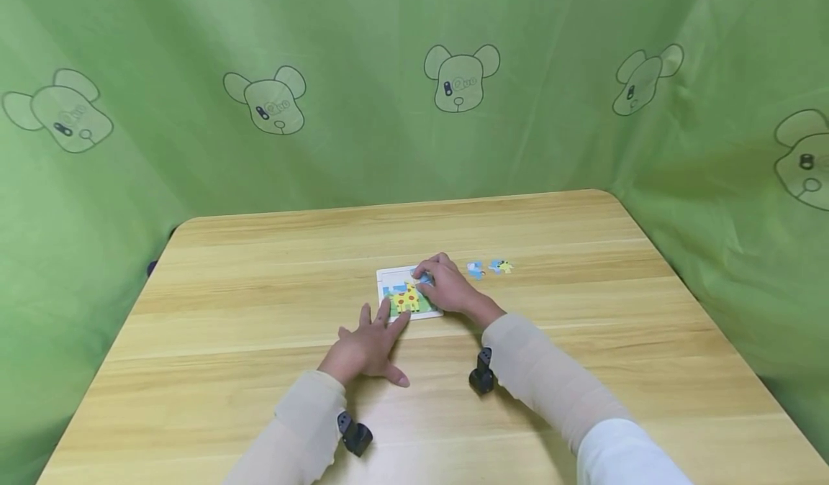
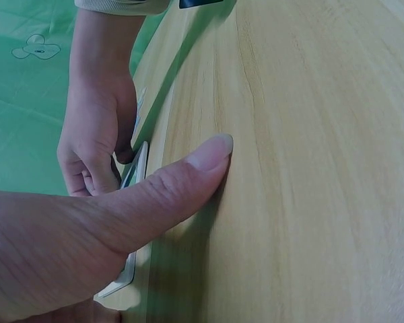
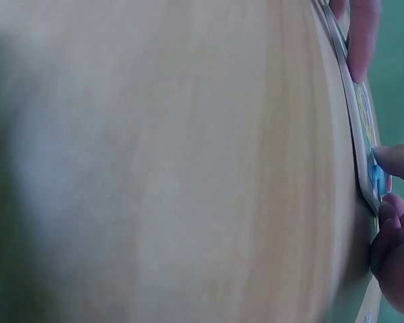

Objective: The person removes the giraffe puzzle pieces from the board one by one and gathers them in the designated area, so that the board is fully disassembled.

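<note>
A small jigsaw puzzle in a white-rimmed tray [image 1: 380,283] lies on the table, showing a yellow giraffe with red spots over green and blue. My left hand [image 1: 371,347] has its fingers spread, the tips resting on the tray's near left edge and the thumb out to the side. At the tray's right side, my right hand [image 1: 448,288] pinches a blue puzzle piece [image 3: 378,176] between thumb and fingers, over the tray. Its fingers partly hide the piece and the upper right of the picture. The white tray bottom shows along the top.
Right of the tray lie loose pieces: a blue and white puzzle piece [image 1: 476,269] and a blue and yellow puzzle piece [image 1: 501,266]. The wooden table [image 1: 259,341] ends at a green curtain [image 1: 363,139] behind and on both sides. Each wrist carries a black camera mount.
</note>
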### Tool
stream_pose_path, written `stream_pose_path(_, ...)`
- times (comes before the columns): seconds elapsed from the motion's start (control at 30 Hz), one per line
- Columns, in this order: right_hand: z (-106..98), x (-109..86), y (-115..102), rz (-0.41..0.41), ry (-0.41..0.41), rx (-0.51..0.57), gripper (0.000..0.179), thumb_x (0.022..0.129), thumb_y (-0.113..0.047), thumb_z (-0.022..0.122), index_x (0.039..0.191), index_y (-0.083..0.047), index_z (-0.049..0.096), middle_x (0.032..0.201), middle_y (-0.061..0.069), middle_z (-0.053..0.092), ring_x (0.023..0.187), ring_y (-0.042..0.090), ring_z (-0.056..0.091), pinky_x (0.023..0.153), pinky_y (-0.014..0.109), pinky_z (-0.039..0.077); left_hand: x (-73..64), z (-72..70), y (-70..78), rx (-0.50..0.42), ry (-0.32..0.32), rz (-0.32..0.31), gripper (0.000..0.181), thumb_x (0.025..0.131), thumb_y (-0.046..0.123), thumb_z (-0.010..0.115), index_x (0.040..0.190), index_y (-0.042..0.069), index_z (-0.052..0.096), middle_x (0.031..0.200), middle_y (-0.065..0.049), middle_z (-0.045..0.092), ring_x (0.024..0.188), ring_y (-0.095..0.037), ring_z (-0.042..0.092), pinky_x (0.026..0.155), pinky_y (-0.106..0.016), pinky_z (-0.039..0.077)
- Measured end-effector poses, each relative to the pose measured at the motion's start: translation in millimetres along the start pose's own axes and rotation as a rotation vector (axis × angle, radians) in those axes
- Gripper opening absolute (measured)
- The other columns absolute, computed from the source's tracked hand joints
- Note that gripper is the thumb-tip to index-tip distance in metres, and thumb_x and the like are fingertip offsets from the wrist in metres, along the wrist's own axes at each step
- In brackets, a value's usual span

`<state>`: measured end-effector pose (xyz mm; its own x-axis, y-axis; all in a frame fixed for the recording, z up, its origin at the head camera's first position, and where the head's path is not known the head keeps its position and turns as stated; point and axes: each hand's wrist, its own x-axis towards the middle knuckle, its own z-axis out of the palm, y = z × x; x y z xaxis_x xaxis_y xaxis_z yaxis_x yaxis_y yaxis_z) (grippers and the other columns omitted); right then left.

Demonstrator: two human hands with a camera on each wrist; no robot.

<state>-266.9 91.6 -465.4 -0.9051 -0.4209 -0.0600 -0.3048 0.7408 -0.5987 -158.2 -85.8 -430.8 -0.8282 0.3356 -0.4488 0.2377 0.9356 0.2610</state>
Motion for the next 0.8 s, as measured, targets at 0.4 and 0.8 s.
stream_pose_path(0.4,5.4,4.7,-3.0,0.042,0.064,-0.018,0.010,0.091,-0.019,0.061,0.099,-0.013,0.060,0.105,0.006,0.048,0.096,0.021,0.047,0.091,0.037,0.044,-0.5,0.9,-0.2,-0.010,0.004,-0.001,0.113,0.063,0.059,0.076,0.152,0.027,0.015,0.159,-0.014,-0.001,0.141,-0.048,0.004,0.093,-0.077,0.024)
stream_pose_path(0.8,3.7,7.2,-5.6,0.082,0.106,0.051,0.033,0.091,-0.017,0.059,0.121,-0.011,0.047,0.092,0.004,0.054,0.081,0.018,0.051,0.072,0.031,0.045,0.5,1.6,-0.3,-0.017,0.002,-0.003,0.113,0.062,0.059,0.076,0.152,0.027,0.014,0.159,-0.014,-0.002,0.141,-0.048,0.003,0.094,-0.078,0.023)
